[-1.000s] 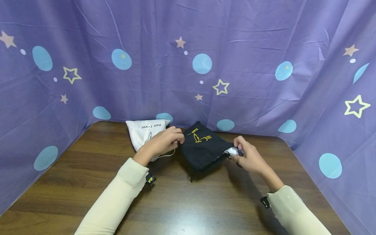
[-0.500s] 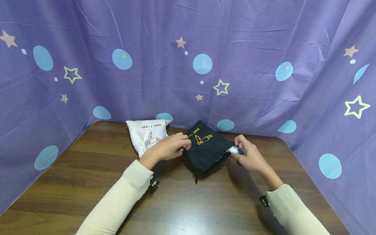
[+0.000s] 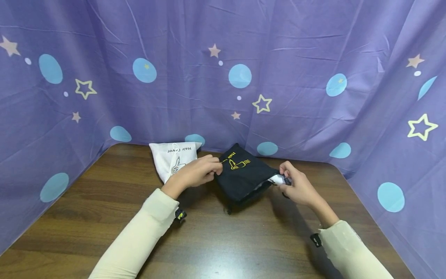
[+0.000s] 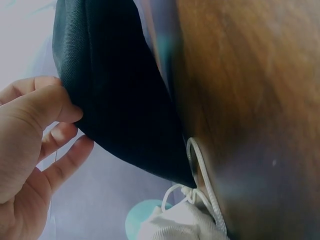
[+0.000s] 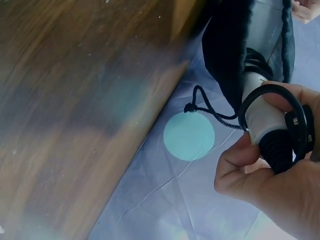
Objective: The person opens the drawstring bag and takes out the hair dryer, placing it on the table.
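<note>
A black drawstring bag [image 3: 244, 182] with a yellow hair dryer print slants above the table, its mouth facing the right hand. My left hand [image 3: 198, 170] pinches the bag's left edge; in the left wrist view, thumb and fingertips hold the dark cloth [image 4: 115, 95]. From the bag's mouth sticks the pale handle of a hair dryer [image 5: 265, 120], with a black cord looped back at its end. My right hand [image 3: 297, 186] grips that handle between thumb and fingers. Most of the dryer is hidden in the bag.
Behind the left hand lies a white drawstring bag [image 3: 167, 155] printed with a hair dryer, its white cord [image 4: 205, 185] loose. The brown wooden table [image 3: 223, 248] ends at a purple curtain [image 3: 195, 85] at the back and sides.
The left hand and the bag's left side have swung slightly right and then a little back left. The right hand keeps its grip on the dryer's handle, nearly still.
</note>
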### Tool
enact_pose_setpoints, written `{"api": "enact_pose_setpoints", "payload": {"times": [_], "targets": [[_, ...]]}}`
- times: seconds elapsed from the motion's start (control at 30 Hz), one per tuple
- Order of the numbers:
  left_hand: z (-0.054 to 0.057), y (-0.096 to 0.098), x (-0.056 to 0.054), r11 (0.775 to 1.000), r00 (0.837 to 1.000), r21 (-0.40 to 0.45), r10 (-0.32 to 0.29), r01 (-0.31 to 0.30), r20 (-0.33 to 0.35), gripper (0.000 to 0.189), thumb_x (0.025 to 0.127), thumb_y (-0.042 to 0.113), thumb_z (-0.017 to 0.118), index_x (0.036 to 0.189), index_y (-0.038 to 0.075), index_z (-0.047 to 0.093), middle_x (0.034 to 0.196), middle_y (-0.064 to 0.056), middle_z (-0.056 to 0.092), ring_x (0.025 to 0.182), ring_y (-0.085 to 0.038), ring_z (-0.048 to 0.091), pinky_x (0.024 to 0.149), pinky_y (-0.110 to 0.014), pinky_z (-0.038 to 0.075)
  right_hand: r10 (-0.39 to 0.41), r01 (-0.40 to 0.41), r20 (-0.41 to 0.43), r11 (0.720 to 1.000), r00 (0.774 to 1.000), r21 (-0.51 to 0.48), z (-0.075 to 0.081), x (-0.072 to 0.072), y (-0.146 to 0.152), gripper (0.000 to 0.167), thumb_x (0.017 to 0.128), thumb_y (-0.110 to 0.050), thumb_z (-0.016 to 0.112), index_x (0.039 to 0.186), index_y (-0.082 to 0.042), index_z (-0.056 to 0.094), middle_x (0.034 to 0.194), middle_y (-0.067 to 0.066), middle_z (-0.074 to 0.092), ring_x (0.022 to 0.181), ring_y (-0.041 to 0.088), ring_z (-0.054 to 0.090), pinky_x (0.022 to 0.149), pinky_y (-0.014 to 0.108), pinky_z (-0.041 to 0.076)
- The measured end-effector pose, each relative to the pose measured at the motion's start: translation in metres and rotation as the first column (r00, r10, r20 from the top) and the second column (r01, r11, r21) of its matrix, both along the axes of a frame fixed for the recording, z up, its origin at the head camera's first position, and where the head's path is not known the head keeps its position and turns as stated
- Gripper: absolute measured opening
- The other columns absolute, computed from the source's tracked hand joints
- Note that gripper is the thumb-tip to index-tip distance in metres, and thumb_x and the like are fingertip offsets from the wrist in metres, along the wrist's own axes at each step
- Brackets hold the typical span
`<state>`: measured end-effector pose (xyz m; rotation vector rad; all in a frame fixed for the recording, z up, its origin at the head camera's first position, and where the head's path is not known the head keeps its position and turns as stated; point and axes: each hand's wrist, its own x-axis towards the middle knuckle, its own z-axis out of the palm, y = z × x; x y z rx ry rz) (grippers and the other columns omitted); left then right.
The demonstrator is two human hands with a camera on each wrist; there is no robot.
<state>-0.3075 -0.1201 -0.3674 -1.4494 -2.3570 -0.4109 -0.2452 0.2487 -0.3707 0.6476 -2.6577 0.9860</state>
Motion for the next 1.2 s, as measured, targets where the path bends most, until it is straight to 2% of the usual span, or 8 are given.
{"api": "enact_pose_setpoints", "payload": {"times": [0.07, 0.27, 0.5, 0.67, 0.77, 0.83, 0.97, 1.2], "targets": [[0.001, -0.002, -0.001, 1.0, 1.0, 0.011, 0.008, -0.008, -0.008, 0.026, 0.08, -0.012, 0.065, 0.088, 0.012, 0.062, 0.086, 0.0, 0.057, 0.087, -0.018, 0.053, 0.08, -0.032, 0.045, 0.01, -0.01, 0.013, 1.0, 1.0, -0.01, 0.0, 0.001, 0.002, 0.043, 0.077, 0.007, 0.07, 0.107, -0.012, 0.046, 0.085, 0.004, 0.046, 0.061, 0.013, 0.043, 0.06, 0.028, 0.041], [0.003, -0.003, 0.001, 0.999, 1.0, 0.034, 0.007, -0.006, -0.025, 0.027, 0.079, -0.013, 0.064, 0.089, 0.012, 0.063, 0.087, 0.0, 0.058, 0.088, -0.02, 0.054, 0.081, -0.034, 0.046, 0.018, -0.018, 0.019, 1.0, 1.0, -0.01, -0.002, 0.002, 0.005, 0.044, 0.078, 0.007, 0.071, 0.108, -0.012, 0.046, 0.084, 0.003, 0.047, 0.07, 0.017, 0.049, 0.064, 0.029, 0.042], [0.002, 0.007, 0.007, 1.0, 1.0, -0.029, -0.011, 0.011, -0.006, 0.039, 0.068, -0.007, 0.073, 0.099, 0.016, 0.062, 0.095, 0.004, 0.056, 0.093, -0.018, 0.053, 0.08, -0.035, 0.046, 0.021, -0.021, 0.005, 0.999, 1.0, -0.029, 0.001, 0.002, 0.004, 0.043, 0.076, 0.008, 0.069, 0.107, -0.012, 0.047, 0.084, 0.003, 0.046, 0.069, 0.017, 0.048, 0.065, 0.029, 0.041], [0.0, 0.011, 0.007, 0.999, 0.999, -0.033, -0.007, 0.006, -0.037, 0.033, 0.072, -0.01, 0.067, 0.092, 0.015, 0.061, 0.087, 0.005, 0.053, 0.084, -0.017, 0.051, 0.072, -0.032, 0.044, 0.027, -0.025, 0.031, 0.998, 0.999, -0.052, 0.004, 0.001, 0.002, 0.043, 0.076, 0.009, 0.068, 0.107, -0.011, 0.046, 0.086, 0.004, 0.047, 0.067, 0.015, 0.047, 0.061, 0.027, 0.042], [-0.002, 0.01, 0.005, 1.0, 0.998, -0.027, -0.009, 0.008, -0.054, 0.032, 0.072, -0.011, 0.067, 0.09, 0.016, 0.061, 0.087, 0.005, 0.054, 0.083, -0.017, 0.051, 0.071, -0.031, 0.044, 0.034, -0.029, 0.07, 0.996, 0.997, -0.08, 0.005, 0.002, 0.0, 0.044, 0.077, 0.01, 0.068, 0.108, -0.012, 0.046, 0.087, 0.006, 0.048, 0.063, 0.015, 0.046, 0.056, 0.026, 0.041], [-0.002, 0.009, 0.004, 1.0, 0.998, -0.027, -0.012, 0.01, -0.064, 0.032, 0.072, -0.01, 0.068, 0.089, 0.016, 0.06, 0.088, 0.005, 0.055, 0.084, -0.017, 0.051, 0.071, -0.031, 0.044, 0.038, -0.029, 0.092, 0.995, 0.995, -0.098, 0.005, 0.002, 0.0, 0.044, 0.078, 0.01, 0.069, 0.109, -0.012, 0.045, 0.088, 0.008, 0.05, 0.067, 0.016, 0.049, 0.056, 0.026, 0.042], [-0.001, 0.006, 0.002, 1.0, 0.997, -0.026, -0.012, 0.01, -0.073, 0.033, 0.071, -0.011, 0.069, 0.088, 0.017, 0.061, 0.087, 0.005, 0.055, 0.084, -0.016, 0.051, 0.074, -0.029, 0.045, 0.043, -0.03, 0.108, 0.993, 0.993, -0.116, 0.005, 0.003, 0.001, 0.045, 0.078, 0.009, 0.07, 0.11, -0.01, 0.045, 0.091, 0.01, 0.055, 0.076, 0.021, 0.055, 0.06, 0.029, 0.045], [0.001, 0.0, 0.0, 1.0, 0.999, 0.0, -0.002, 0.002, -0.049, 0.031, 0.073, -0.012, 0.069, 0.087, 0.016, 0.063, 0.086, 0.004, 0.055, 0.086, -0.016, 0.052, 0.077, -0.03, 0.046, 0.047, -0.033, 0.114, 0.992, 0.992, -0.118, 0.004, 0.008, 0.005, 0.045, 0.077, 0.01, 0.07, 0.109, -0.009, 0.045, 0.091, 0.01, 0.059, 0.079, 0.022, 0.057, 0.066, 0.03, 0.047]]}}
